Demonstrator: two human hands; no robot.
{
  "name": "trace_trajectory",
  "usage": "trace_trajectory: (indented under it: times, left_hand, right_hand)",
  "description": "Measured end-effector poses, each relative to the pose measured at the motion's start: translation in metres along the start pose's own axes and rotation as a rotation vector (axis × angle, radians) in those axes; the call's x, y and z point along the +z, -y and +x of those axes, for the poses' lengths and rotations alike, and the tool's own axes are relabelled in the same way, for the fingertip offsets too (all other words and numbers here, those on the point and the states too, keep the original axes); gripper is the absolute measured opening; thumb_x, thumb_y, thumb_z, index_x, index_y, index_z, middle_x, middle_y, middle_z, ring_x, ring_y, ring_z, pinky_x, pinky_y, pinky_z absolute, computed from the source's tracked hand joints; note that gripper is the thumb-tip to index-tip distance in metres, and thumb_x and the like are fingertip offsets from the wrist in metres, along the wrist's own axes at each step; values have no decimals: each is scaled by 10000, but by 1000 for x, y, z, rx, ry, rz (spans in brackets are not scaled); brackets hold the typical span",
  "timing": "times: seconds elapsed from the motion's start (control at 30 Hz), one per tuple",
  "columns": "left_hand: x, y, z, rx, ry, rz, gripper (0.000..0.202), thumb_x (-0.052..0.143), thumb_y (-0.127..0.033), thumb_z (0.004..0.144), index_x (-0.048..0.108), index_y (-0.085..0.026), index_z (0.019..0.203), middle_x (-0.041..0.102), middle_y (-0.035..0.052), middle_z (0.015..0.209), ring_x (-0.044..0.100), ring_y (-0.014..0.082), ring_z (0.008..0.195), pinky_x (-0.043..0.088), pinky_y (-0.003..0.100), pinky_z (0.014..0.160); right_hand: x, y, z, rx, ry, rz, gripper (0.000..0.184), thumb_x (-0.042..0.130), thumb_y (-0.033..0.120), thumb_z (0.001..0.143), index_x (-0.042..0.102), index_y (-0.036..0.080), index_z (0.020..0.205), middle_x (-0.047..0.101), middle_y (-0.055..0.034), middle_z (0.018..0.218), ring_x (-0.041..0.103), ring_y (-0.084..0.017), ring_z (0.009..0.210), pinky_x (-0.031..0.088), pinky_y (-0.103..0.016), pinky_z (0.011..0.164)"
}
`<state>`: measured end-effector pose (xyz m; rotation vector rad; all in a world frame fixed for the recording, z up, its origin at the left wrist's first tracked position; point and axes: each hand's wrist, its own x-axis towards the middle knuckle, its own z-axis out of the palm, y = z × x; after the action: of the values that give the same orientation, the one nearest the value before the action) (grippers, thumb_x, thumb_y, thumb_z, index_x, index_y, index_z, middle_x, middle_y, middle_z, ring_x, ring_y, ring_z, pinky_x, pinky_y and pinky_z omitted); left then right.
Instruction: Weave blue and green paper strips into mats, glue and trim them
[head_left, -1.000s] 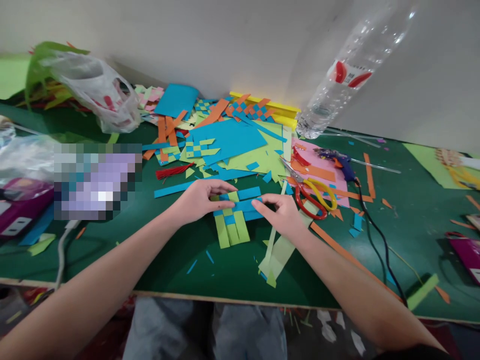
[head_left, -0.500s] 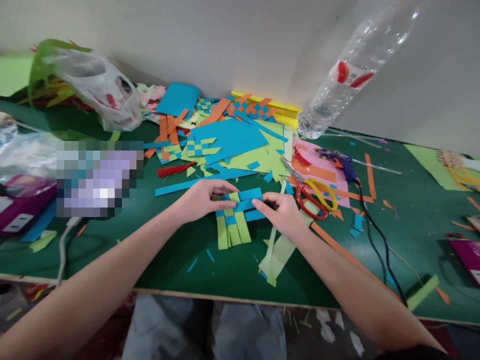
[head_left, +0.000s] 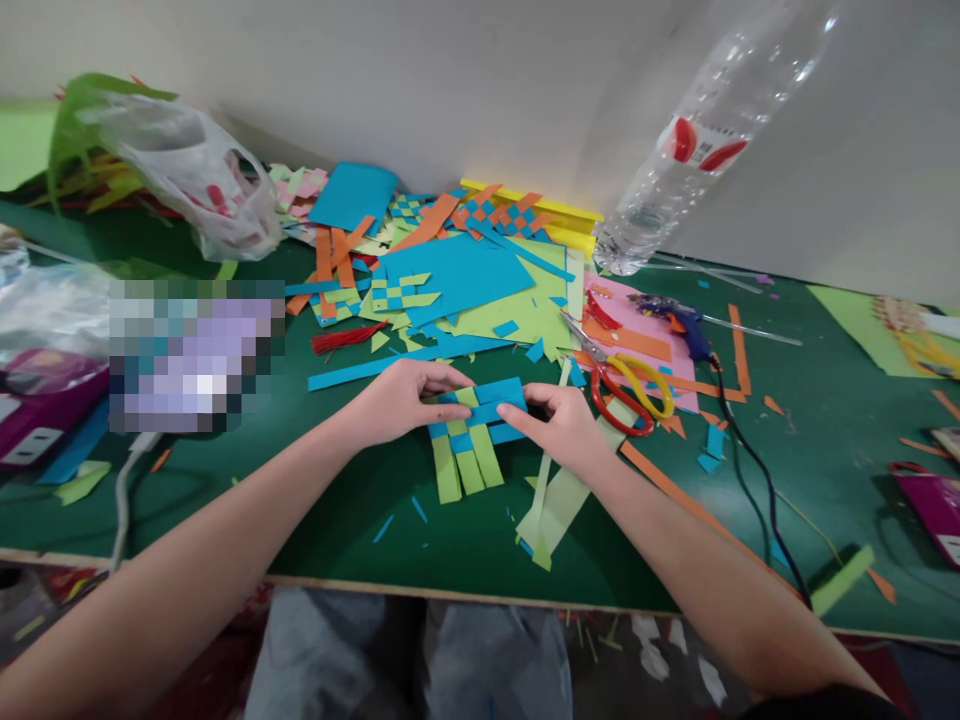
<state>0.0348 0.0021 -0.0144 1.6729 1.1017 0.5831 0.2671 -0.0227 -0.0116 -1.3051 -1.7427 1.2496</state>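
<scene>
Between my two hands is a small woven piece of blue and light green paper strips [head_left: 470,438], held just above the green tabletop. My left hand [head_left: 409,403] grips its left side, thumb on top and fingers behind. At the other side, my right hand [head_left: 559,420] pinches the blue strip ends, with the thumb lying across a blue strip. Loose green strip ends hang toward me. Beyond the hands lies a long blue paper strip [head_left: 352,374]. Scissors [head_left: 626,390] with red and yellow handles rest to the right of my right hand.
Blue and green paper sheets [head_left: 457,275] with finished woven pieces lie behind. A glue gun [head_left: 694,335] trails a black cord on the right. A plastic bottle [head_left: 675,190] leans by the wall; a plastic bag [head_left: 217,190] stands left. The table's front edge [head_left: 420,592] runs before my knees.
My right thumb has slid slightly left over the blue strip. The woven paper has turned a little, and both hands still hold it.
</scene>
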Motion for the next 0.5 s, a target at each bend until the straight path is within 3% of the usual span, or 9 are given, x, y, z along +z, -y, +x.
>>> trace_trajectory:
  times: [0.1,0.27,0.5]
  left_hand:
    - [0,-2,0,8,5,9,414,744,-479,701,706,-208,1012,742,52,977,698,213,879,586,290,730]
    - [-1,-8,0,-8,-73,129,428,577,-553,826,724,-191,1002,734,37,827,659,164,695,527,244,603]
    - [-2,-5,0,-36,-148,79,443,488,-541,892,692,-191,1072,722,45,922,657,179,803,549,265,672]
  right_hand:
    - [0,1,0,3,2,-78,319,637,484,812,702,174,776,628,-18,675,536,-134,616,413,-257,550]
    - [0,-2,0,-17,-23,-113,334,621,491,825,682,171,756,588,-7,647,487,-118,594,372,-247,531]
    - [0,-3,1,-12,-105,-82,365,618,515,820,644,169,706,557,-4,637,454,-116,580,363,-255,524]
